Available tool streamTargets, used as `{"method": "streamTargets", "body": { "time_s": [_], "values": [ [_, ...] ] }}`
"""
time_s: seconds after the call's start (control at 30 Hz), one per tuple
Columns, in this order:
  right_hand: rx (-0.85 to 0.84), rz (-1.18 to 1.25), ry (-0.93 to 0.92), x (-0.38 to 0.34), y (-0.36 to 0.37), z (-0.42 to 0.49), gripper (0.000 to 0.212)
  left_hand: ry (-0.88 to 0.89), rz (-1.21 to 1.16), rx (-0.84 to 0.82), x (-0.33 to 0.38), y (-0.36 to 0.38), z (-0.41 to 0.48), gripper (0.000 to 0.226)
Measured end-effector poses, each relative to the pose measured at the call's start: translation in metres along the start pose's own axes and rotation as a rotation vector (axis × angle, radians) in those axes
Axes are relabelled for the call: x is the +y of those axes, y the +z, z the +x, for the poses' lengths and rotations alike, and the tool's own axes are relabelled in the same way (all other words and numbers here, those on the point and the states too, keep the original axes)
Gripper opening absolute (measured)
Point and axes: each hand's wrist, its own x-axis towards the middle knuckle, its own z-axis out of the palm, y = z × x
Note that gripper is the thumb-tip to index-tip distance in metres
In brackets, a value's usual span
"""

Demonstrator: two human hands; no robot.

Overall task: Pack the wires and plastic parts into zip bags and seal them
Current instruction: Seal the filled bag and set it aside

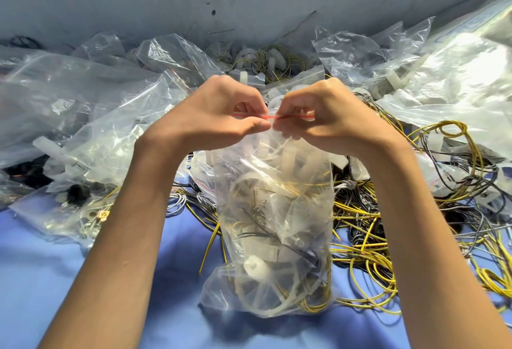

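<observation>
- At the centre of the frame, a filled zip bag point(277, 237) stands on the blue desk point(41, 279), with its red seal strip point(273, 117) held up at the top.
- Both hands are clamped on that strip. The left hand point(221, 115) pinches it from the left with thumb and curled fingers, and the right hand point(327, 115) pinches it from the right. The thumb tips almost meet at the middle.
- Inside the bag are white plastic parts point(255, 267) with yellow and dark wires among them, and the load seems to reach close under the mouth.
- This looks like the sealing step. It goes best if the two lips are lined up first, then pressed from the middle outward to each corner, so no stretch is skipped.
- A wire end caught in the track would stop the seal. The fingers hide whether one is there, so it is worth checking and pushing the contents down.
- The bag looks puffed, so some air should be squeezed out before the last corner closes.
- At the right of the frame, loose wires point(368, 237) lie in a tangle on the desk. Other bags point(69, 93) are heaped at the upper left, so more packing likely remains.
</observation>
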Motion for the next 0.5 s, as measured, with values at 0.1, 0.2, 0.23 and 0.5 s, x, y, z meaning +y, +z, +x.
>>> {"method": "streamTargets", "body": {
  "time_s": [0.1, 0.2, 0.23, 0.5],
  "values": [
    [0.036, -0.037, 0.017, 0.0, 0.001, 0.002, 0.006, 0.054, 0.047, 0.078, 0.0, 0.004, 0.002, 0.009],
    [0.069, -0.032, 0.013, 0.001, -0.001, 0.002, 0.005, 0.025, -0.023, 0.131, -0.002, 0.003, 0.004, 0.019],
    [0.067, -0.036, 0.015, 0.002, -0.003, 0.002, 0.004, -0.001, -0.044, 0.109, -0.003, 0.002, 0.004, 0.019],
    [-0.031, -0.005, 0.106, 0.024, -0.02, -0.009, 0.001, -0.114, -0.004, -0.031, -0.015, -0.014, -0.004, 0.016]
  ]
}}
